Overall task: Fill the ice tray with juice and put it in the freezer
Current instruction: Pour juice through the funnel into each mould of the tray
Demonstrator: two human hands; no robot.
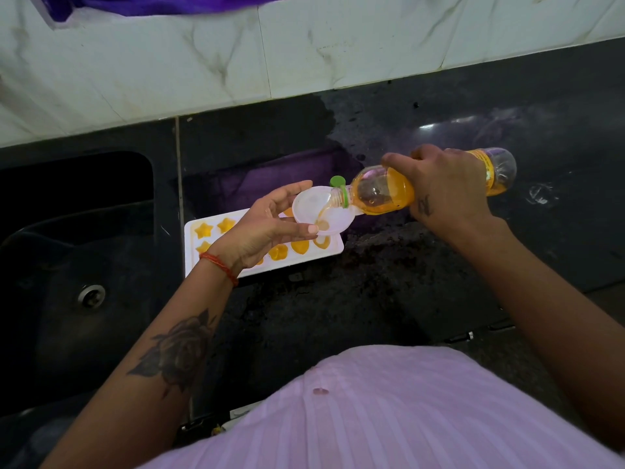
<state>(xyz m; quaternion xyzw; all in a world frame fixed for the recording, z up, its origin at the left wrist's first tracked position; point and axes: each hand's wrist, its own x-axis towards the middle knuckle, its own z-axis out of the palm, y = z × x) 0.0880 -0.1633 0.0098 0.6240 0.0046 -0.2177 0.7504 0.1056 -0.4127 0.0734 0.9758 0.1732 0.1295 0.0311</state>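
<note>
A white ice tray (333, 248) lies on the black counter, with several star and round moulds holding orange juice; my left arm hides part of it. Above the tray my left hand (267, 228) holds a small white bowl (313, 203) between thumb and fingers. My right hand (439, 187) grips a clear plastic juice bottle (382, 194), tipped almost flat with its mouth over the bowl. Its green cap (337, 181) hangs open at the neck. Orange juice runs from the bottle into the bowl.
A dark sink (67, 265) with a metal drain (91, 295) lies left of the tray. The black counter (372, 299) stretches right, wet behind the tray. A marble-tiled wall (236, 62) rises at the back, with purple cloth (135, 5) hanging at the top.
</note>
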